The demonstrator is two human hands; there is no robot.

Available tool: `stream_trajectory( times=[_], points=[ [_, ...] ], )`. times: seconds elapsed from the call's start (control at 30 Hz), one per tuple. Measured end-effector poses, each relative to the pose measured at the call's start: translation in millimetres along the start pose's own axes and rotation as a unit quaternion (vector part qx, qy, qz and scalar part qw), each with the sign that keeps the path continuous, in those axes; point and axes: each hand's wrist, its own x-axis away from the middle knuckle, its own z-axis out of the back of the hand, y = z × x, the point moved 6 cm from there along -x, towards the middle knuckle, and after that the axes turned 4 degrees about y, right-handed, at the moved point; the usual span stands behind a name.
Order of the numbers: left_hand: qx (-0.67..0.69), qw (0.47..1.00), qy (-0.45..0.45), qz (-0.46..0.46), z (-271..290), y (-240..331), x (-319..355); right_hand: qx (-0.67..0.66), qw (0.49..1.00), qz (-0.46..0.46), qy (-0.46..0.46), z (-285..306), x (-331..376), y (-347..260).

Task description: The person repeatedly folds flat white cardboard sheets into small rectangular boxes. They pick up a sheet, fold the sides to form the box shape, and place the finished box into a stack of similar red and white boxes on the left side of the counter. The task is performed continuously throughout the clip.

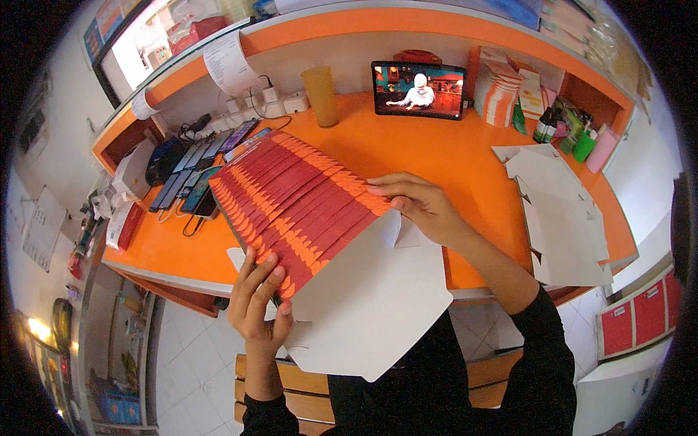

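A red panel (298, 207) with orange scalloped bands, looking like overlapping layers of printed card, is tilted up in front of me. My left hand (258, 301) is closed on its near left edge, fingers on top and thumb toward me. At its far right corner, my right hand (422, 207) pinches it between thumb and fingers. A large white card sheet (374, 298) with cut flaps spreads beneath the panel, over the desk edge and my lap. Whether the sheet and panel are joined is hidden.
The orange desk (349, 138) carries several phones (193, 171) with cables at left, an amber cup (319, 96) and a lit tablet (419, 90) at the back. Flat white card blanks (560, 218) lie at right, near stacked small boxes (498, 91) and bottles (545, 126).
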Motion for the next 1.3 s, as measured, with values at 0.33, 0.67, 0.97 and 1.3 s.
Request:
stream_trajectory(
  times=[0.33,0.67,0.97,1.3],
  points=[
    [0.025,0.995,-0.028,0.092,4,15,-14,0.167,0.981,-0.031,0.097,16,19,-47],
    [0.433,0.871,-0.19,-0.135,-43,182,43,0.718,0.363,-0.457,0.379,277,349,-87],
    [0.268,0.923,-0.26,-0.09,-246,267,27,0.721,0.516,-0.275,0.371,284,348,-113],
    [0.218,0.93,-0.273,-0.114,-291,261,60,0.141,0.679,-0.062,0.718,268,329,-91]
  ],
)
